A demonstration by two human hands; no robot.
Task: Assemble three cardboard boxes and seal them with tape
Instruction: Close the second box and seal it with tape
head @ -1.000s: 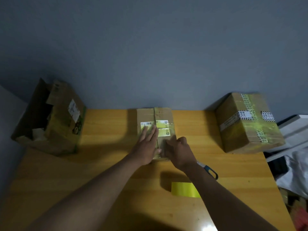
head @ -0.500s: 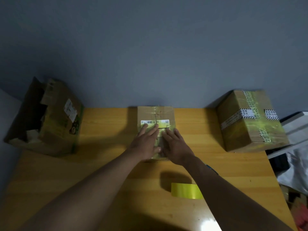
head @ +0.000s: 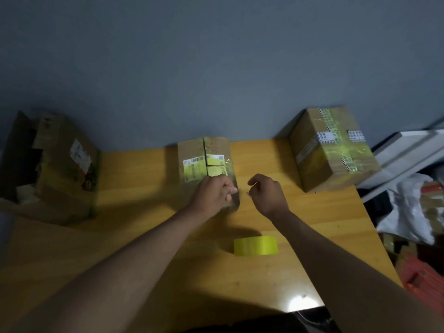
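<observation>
A small cardboard box (head: 204,162), sealed with yellowish tape over white labels, lies in the middle of the wooden table (head: 144,193). My left hand (head: 212,194) rests on its near end, fingers curled over the box's right edge. My right hand (head: 268,195) hovers just right of the box, apart from it, loosely curled and holding nothing. Nearer to me, between my forearms, a yellow tape roll (head: 255,245) lies on the table. A larger taped box (head: 331,150) stands at the back right. An open, crumpled box (head: 64,169) stands at the back left.
A grey wall runs behind the table. Off the table's right edge are a white board (head: 408,150), a white bag (head: 408,212) and red clutter (head: 422,280). Bare wood lies between the boxes and along the front edge.
My right hand has lifted off the small box and moved right, curling loosely. My left hand went from flat on the box top to curled at its near right edge. The view shifted left.
</observation>
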